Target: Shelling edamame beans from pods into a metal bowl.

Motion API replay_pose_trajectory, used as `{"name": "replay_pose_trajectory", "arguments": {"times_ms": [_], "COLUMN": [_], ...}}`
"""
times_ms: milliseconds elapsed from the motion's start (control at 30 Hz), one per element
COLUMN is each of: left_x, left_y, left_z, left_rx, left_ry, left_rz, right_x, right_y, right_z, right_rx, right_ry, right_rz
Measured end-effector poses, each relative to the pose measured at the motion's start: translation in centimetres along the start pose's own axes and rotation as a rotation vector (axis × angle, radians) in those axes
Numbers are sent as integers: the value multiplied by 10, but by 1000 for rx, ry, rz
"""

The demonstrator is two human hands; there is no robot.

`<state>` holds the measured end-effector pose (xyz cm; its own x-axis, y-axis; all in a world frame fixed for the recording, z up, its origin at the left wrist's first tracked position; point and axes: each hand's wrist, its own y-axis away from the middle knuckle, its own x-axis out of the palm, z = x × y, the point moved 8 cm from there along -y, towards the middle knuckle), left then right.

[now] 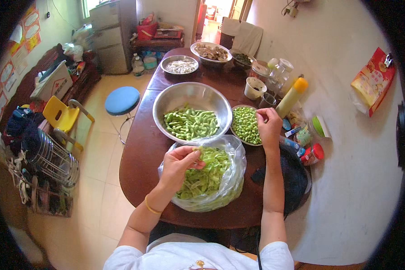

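My left hand (184, 162) is over a clear plastic bag (236, 179) full of empty green pod shells (206, 175). Its thumb and fingers pinch a small green soybean pod piece (198, 149); whether it is a whole pod or a shell is hard to see. Behind the bag stands a large stainless steel bowl (192, 91) with unshelled soybean pods (192, 123) in it. My right hand (269, 125) is at the right rim of a smaller bowl of shelled green soybeans (245, 124). Its thumb and fingertips are together, and anything between them is hidden.
On the brown table (138, 165) stand a metal dish of small pale food (179, 64), a plate of mushrooms (211, 52) and a white tub (255, 88). Jars and a yellow-capped bottle (293, 96) line the wall side. A blue stool (122, 100) stands left.
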<state>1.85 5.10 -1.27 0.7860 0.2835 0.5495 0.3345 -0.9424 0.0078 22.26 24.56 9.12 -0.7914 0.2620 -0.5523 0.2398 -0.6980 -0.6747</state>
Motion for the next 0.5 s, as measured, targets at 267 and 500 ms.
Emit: {"name": "replay_pose_trajectory", "arguments": {"times_ms": [267, 500], "left_x": [4, 3], "left_y": [-2, 4], "left_z": [3, -2], "left_rx": [-29, -3], "left_ry": [-6, -30], "left_rz": [9, -10], "right_x": [17, 10], "right_y": [8, 23], "right_z": [-19, 60], "right_rx": [-138, 140], "right_ry": [345, -550], "right_rz": [32, 231]}}
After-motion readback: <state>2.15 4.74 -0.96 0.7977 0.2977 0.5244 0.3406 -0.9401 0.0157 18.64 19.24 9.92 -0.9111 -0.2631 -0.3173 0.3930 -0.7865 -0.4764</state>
